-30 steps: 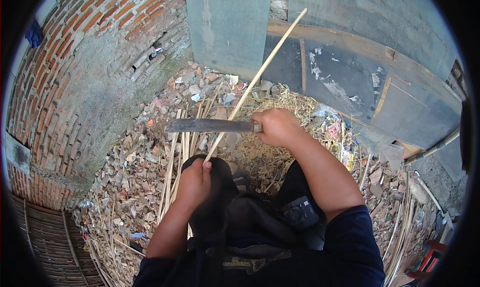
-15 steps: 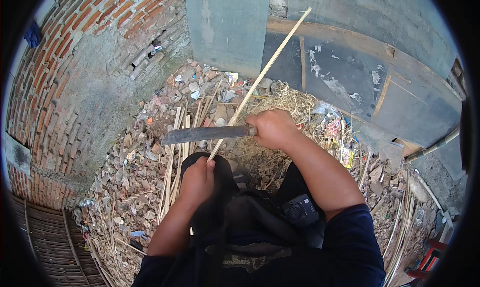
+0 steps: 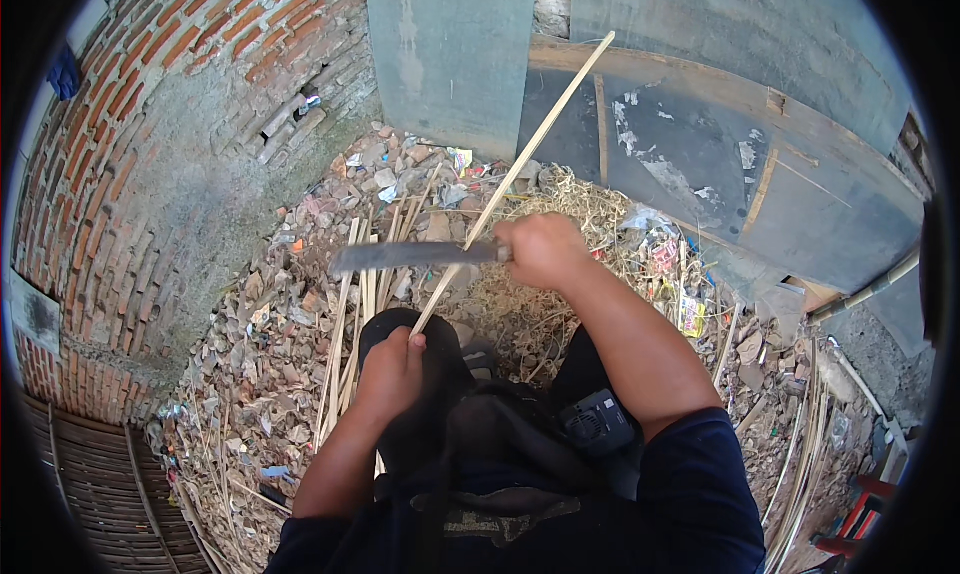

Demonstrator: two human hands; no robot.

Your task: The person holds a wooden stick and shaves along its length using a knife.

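Observation:
My left hand [image 3: 393, 372], resting by my left knee, is closed round the lower end of a long pale bamboo strip [image 3: 541, 134]. The strip slants up and away to the right, its far tip in front of the grey boards. My right hand [image 3: 545, 251] grips the handle of a machete [image 3: 415, 255]. Its broad blade points left and lies across the strip, a little beyond the left hand; the blade's outer end is blurred. The right fingers wrap the handle, so most of it is hidden.
Several cut strips [image 3: 337, 354] lie left of my left knee. Curly shavings [image 3: 570, 199] heap up ahead, over stony rubble [image 3: 270, 324]. A brick wall [image 3: 130, 174] rises at left, grey panels [image 3: 450, 64] at the back. More long strips [image 3: 800, 464] lie at right.
The machete blade has shifted slightly and tilted, its outer end now higher and smeared by motion. The strip's far tip sits a little lower. Both hands keep their holds.

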